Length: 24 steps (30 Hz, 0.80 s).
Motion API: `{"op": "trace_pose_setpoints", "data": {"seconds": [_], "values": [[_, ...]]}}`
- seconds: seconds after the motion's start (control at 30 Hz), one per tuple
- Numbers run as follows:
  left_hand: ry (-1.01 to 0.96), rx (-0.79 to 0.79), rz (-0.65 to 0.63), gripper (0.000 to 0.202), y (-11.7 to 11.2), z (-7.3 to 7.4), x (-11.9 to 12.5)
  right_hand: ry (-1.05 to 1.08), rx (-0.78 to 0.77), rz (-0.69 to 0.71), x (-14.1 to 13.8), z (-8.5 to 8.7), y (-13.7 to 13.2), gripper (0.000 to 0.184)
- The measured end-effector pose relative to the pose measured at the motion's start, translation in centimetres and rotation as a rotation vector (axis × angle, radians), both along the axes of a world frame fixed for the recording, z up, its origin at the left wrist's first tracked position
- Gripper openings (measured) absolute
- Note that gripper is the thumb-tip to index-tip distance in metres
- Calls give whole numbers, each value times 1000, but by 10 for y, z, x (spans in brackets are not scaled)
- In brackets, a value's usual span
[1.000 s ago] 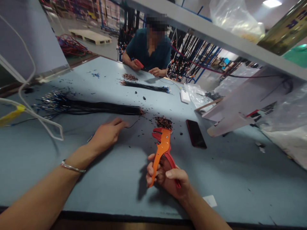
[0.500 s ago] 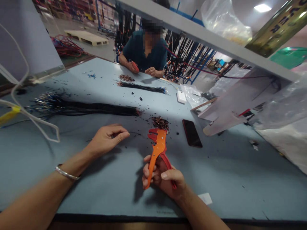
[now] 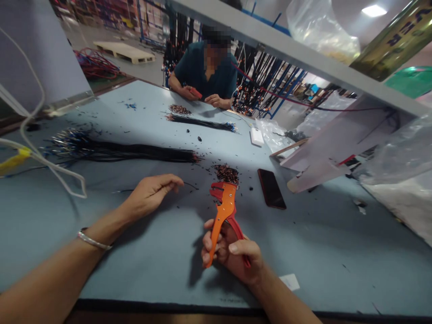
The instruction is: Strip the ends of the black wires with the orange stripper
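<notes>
Black wire (image 3: 191, 185) is pinched by left hand (image 3: 151, 191), orange stripper (image 3: 228, 202) gripped by right hand (image 3: 236, 254), toward near edge of tabletop (image 3: 151, 270) | wire not yet fed in | wire bundle (image 3: 141, 152), seemingly stripped, laid toward left edge

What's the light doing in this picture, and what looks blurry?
Head view: ceiling lamp glares white, upper right; head view: right hand and orange-red tool cast dark shadows on the table; head view: distant reddish clutter, upper left, looks soft.

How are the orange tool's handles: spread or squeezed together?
Spread: the red handle angles away from the orange handle, leaving a gap between.
</notes>
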<state>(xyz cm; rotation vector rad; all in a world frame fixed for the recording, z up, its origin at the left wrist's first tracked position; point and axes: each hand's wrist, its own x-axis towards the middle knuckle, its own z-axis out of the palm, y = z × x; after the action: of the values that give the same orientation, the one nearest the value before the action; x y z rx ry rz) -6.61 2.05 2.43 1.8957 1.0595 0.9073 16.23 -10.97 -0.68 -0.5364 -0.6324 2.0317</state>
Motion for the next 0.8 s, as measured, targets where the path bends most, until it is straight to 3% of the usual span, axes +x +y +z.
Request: {"op": "trace_pose_setpoints", "data": {"seconds": [0.1, 0.2, 0.57, 0.8], "values": [[-223, -186, 25, 25, -6, 9, 2, -5, 3, 13, 0, -2, 0, 52], [-343, -268, -24, 31, -9, 12, 2, -6, 18, 36, 1, -3, 0, 53], [-396, -318, -27, 24, -17, 1, 12, -82, 78, 139, -1, 4, -5, 57], [-410, -341, -53, 23, -21, 0, 14, -81, 102, 101, -2, 3, -5, 54]]}}
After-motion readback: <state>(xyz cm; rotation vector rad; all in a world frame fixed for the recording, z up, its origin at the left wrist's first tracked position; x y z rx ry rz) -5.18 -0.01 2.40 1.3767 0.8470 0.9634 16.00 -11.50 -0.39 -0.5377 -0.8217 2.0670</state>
